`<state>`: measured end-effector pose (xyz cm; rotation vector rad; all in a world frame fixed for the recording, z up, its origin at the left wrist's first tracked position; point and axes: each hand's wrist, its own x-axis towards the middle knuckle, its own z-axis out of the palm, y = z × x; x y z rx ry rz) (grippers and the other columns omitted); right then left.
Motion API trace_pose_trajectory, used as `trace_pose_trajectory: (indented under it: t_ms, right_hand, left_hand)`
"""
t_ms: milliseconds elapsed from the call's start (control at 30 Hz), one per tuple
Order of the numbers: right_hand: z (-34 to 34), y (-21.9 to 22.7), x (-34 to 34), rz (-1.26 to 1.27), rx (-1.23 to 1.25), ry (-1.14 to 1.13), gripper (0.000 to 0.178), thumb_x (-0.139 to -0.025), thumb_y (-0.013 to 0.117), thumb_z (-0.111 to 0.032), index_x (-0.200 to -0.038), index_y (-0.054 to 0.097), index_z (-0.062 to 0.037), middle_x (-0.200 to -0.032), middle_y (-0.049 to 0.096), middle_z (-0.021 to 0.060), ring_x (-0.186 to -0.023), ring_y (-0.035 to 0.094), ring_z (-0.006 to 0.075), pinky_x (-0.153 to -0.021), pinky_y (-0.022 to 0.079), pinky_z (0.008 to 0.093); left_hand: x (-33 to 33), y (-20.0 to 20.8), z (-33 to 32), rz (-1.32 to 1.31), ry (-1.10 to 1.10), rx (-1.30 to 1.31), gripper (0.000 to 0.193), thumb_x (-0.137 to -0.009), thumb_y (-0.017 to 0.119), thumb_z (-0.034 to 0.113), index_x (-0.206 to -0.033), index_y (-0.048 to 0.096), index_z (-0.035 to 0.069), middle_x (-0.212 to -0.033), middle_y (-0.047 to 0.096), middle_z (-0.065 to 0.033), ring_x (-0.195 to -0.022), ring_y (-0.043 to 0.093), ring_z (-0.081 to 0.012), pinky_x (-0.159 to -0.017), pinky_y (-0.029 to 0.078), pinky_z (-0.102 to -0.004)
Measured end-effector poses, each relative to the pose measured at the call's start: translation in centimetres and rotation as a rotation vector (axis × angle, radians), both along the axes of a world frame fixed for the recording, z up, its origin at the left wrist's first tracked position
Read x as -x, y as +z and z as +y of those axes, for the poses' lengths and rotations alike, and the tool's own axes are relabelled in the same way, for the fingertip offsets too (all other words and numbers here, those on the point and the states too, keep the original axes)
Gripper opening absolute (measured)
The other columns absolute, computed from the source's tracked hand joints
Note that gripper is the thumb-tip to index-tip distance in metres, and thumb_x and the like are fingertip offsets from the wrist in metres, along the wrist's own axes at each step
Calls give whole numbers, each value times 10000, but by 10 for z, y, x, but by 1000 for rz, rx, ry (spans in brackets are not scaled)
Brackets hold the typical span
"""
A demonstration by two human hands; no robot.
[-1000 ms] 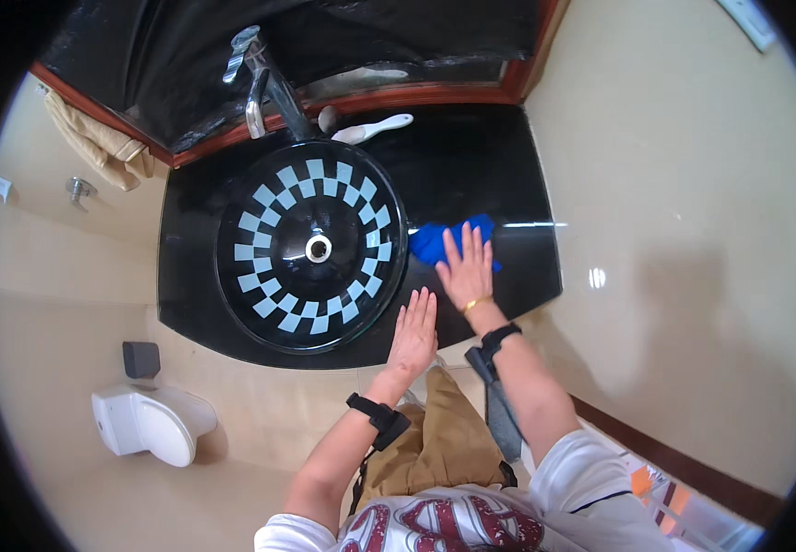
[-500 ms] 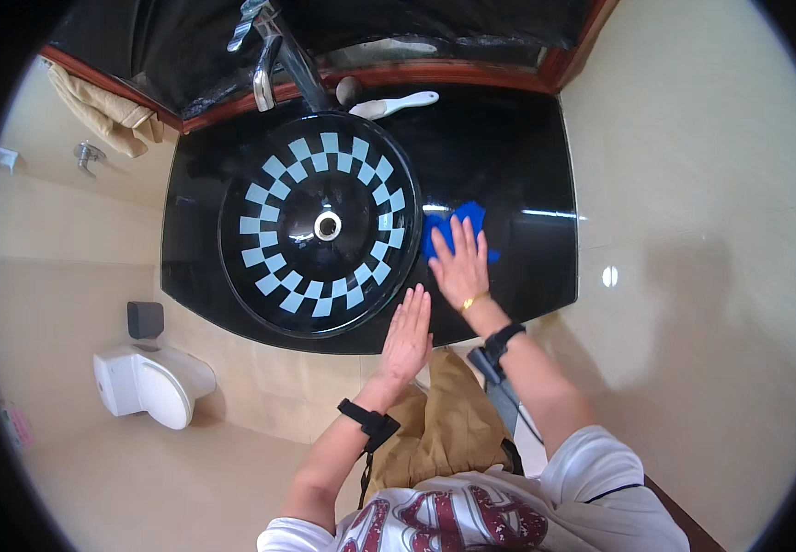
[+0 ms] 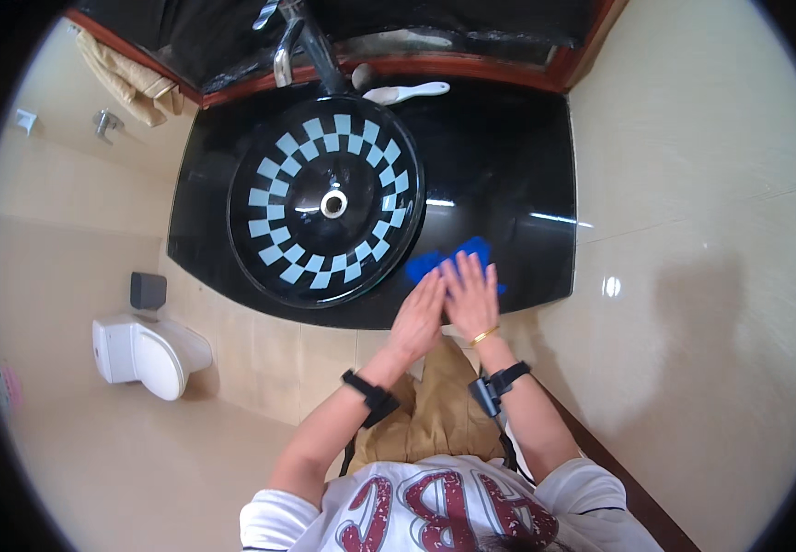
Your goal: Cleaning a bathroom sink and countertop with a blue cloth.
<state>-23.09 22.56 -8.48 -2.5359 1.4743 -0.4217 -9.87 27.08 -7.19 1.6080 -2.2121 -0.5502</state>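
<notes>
A blue cloth (image 3: 475, 247) lies on the black countertop (image 3: 508, 152), near its front edge to the right of the sink. My right hand (image 3: 473, 299) rests flat on the cloth, palm down with the fingers stretched out. Beside it, my left hand (image 3: 419, 317) has straight fingers held side by side. Its fingertips reach the cloth's left part and seem to touch the right hand. Both hands partly cover the cloth. The round black basin (image 3: 234, 221), with a ring of pale checks and a drain in the middle, stands just left of the hands.
A chrome faucet (image 3: 285, 57) rises behind the basin. A white-handled brush (image 3: 421, 91) lies by the back edge, under a red-brown frame (image 3: 471, 72). A beige towel (image 3: 126, 78) hangs at the far left. Below it stand a white toilet (image 3: 154, 359) and a dark bin (image 3: 148, 291).
My right hand has slid the cloth nearer to the counter's front edge. My left hand has come up and right, closing the gap to the right hand. The view has shifted slightly.
</notes>
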Motion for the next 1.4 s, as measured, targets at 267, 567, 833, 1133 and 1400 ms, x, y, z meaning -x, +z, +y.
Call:
trace_pose_trajectory:
  t_ms: [267, 567, 833, 1133, 1400]
  right_hand:
    - [-13, -1, 35, -17, 7, -160, 628, -729, 573, -200, -1290, 326, -64, -1352, 279, 174, -1269, 239, 312, -1028, 153, 474]
    - [32, -6, -35, -78, -73, 299, 674, -701, 607, -248, -1278, 323, -44, -1345, 292, 169, -1264, 252, 302, -1038, 168, 421]
    - [57, -17, -115, -58, -31, 528, 646, -720, 589, -233, -1276, 318, -46, -1284, 356, 156, -1215, 317, 284, -1020, 208, 405]
    - [79, -23, -194, -214, -40, 727, 480, -781, 431, -85, -1251, 343, -37, -1279, 348, 184, -1173, 364, 310, -975, 292, 409]
    - [83, -21, -287, -197, -107, 703, 526, -792, 430, -102, -1299, 300, -51, -1344, 270, 190, -1244, 274, 336, -1009, 252, 394]
  left_hand:
    - [43, 14, -31, -148, 2, 13, 498, -717, 482, 76, -1207, 417, 18, -1314, 346, -108, -1154, 364, -269, -871, 376, -365]
    - [-33, 14, 60, -100, 215, -41, 536, -676, 515, 33, -1203, 415, 40, -1294, 369, -100, -1132, 387, -263, -871, 367, -377]
    - [-82, 4, 110, -122, 542, -76, 504, -712, 499, 27, -1209, 420, 38, -1299, 374, -104, -1136, 398, -273, -898, 348, -387]
    - [-138, -21, 143, -43, 733, -14, 560, -656, 477, -80, -1206, 376, -38, -1290, 337, -214, -1209, 316, -361, -975, 306, -423]
    - [-220, -22, 143, 158, 890, -49, 551, -714, 424, -78, -1255, 325, -43, -1317, 310, -213, -1236, 282, -350, -1005, 262, -417]
